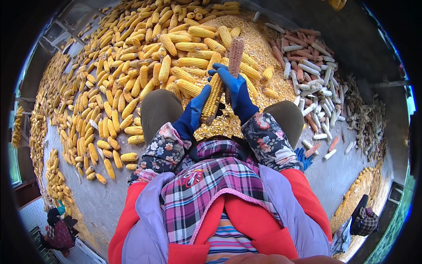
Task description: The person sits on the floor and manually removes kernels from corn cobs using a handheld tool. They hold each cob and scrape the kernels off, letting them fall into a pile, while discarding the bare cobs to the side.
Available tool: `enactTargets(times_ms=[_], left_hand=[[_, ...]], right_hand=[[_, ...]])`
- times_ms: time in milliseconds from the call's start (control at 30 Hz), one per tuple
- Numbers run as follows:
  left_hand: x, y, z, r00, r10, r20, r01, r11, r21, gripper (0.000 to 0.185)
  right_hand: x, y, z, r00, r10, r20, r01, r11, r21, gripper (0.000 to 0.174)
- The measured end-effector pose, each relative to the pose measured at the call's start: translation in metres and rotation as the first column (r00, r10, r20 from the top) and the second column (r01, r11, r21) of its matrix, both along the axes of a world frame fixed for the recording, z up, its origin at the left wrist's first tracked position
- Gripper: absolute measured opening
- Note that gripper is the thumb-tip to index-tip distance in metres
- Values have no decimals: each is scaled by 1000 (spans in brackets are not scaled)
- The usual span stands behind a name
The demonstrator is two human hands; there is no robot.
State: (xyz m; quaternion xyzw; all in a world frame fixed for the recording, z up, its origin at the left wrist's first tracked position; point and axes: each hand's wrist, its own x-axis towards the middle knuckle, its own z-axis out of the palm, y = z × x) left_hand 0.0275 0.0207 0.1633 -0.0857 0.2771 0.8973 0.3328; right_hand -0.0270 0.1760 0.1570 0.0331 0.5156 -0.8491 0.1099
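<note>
Both of my hands wear blue coated gloves and meet between my knees. My left hand grips a yellow ear of corn, tilted with its top leaning away from me. In my right hand is a reddish-brown bare corn cob, held upright against the ear; its lower end is partly hidden by the glove. Right fingertips also reach over the top of the ear. Loose corn kernels lie beneath my hands. Whole ears of corn are heaped just beyond them.
A wide spread of ears covers the floor to the left. Stripped white and red cobs pile up at right, before dry husks. A spare blue glove lies by my right elbow. Two other people are at the lower edges.
</note>
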Motion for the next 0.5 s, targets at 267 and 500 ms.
enactTargets(times_ms=[267,500], left_hand=[[-6,7,-80,939,79,-336,-255,813,-523,41],[2,-2,-19,994,-86,73,94,989,-115,66]], right_hand=[[10,-25,-10,988,-152,-17,153,988,36,34],[8,-15,-10,942,-220,-252,257,958,125,34]])
